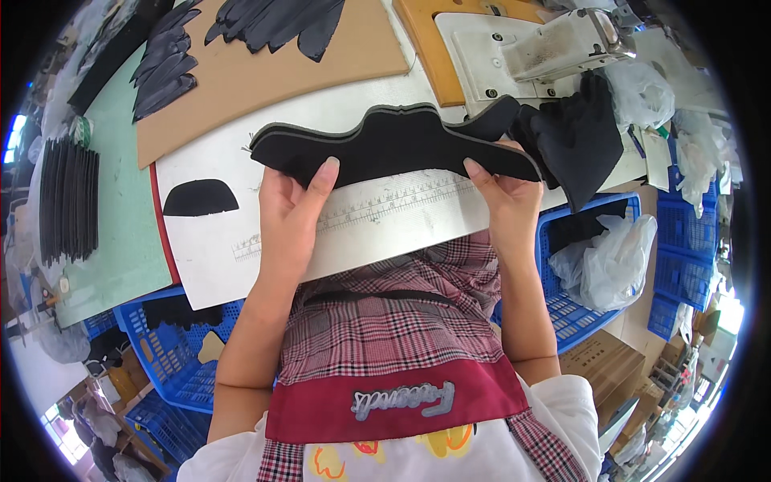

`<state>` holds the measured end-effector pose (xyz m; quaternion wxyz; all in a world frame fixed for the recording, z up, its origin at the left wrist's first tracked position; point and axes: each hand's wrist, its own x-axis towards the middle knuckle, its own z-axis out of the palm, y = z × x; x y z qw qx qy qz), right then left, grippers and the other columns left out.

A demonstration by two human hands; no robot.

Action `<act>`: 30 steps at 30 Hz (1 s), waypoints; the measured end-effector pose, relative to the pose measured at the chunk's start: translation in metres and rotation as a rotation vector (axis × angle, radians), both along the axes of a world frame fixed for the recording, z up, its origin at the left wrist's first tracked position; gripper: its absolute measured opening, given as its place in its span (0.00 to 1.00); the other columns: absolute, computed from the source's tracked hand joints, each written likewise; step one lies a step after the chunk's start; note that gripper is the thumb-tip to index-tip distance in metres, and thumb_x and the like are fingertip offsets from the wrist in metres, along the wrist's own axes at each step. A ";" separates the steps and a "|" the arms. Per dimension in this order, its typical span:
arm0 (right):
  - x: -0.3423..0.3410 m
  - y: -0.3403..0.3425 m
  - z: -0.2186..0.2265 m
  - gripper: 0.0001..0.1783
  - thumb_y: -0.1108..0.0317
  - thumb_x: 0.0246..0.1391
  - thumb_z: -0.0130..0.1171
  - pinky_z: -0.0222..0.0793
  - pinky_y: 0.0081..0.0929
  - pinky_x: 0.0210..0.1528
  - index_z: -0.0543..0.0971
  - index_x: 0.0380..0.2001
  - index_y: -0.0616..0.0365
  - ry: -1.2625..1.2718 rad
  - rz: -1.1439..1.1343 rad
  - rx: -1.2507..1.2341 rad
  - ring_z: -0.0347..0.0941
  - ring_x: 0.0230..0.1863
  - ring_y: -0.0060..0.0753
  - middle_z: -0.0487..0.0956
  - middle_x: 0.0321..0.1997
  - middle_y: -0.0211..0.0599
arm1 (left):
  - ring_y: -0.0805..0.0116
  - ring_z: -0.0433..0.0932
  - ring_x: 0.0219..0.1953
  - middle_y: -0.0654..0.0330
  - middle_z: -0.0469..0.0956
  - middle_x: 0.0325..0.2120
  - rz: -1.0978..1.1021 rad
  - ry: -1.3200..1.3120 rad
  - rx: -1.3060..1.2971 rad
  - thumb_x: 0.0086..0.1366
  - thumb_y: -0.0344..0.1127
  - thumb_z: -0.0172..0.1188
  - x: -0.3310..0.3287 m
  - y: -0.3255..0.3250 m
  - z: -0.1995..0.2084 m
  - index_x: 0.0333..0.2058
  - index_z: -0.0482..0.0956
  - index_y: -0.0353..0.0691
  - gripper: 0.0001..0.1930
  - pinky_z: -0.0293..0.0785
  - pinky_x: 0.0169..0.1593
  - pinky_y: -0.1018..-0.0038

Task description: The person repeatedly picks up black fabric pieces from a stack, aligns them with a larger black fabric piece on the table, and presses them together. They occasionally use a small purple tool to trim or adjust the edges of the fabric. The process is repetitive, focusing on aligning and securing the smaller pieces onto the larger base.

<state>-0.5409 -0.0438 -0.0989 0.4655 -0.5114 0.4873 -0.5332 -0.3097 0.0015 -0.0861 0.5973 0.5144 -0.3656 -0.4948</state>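
Both my hands hold up one wide, curved black fabric piece [401, 143], layered, with a raised middle and a grey edge. My left hand [295, 207] grips its left end, thumb in front and fingers hidden behind. On the right end, my right hand [506, 189] pinches it the same way. Loose threads show at the left tip. Below the piece lies a white work surface [217, 265] with a printed ruler scale [377, 210]. A small black half-round piece [201, 198] lies flat to the left of my left hand.
A sewing machine [562, 48] stands at the far right, with black fabric pieces [574, 140] heaped before it. Brown cardboard [273, 84] carries dark pieces [277, 24]. A stack of black strips [70, 201] sits left. Blue baskets [173, 377] flank me; the right basket [598, 321] holds plastic bags.
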 end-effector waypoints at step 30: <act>0.040 -0.025 0.080 0.19 0.62 0.54 0.64 0.72 0.26 0.38 0.76 0.46 0.60 0.472 0.583 -0.178 0.77 0.30 0.32 0.81 0.32 0.39 | 0.77 0.76 0.38 0.61 0.80 0.35 -0.245 -0.333 -0.146 0.60 0.26 0.64 0.031 -0.024 0.078 0.44 0.76 0.30 0.14 0.72 0.46 0.80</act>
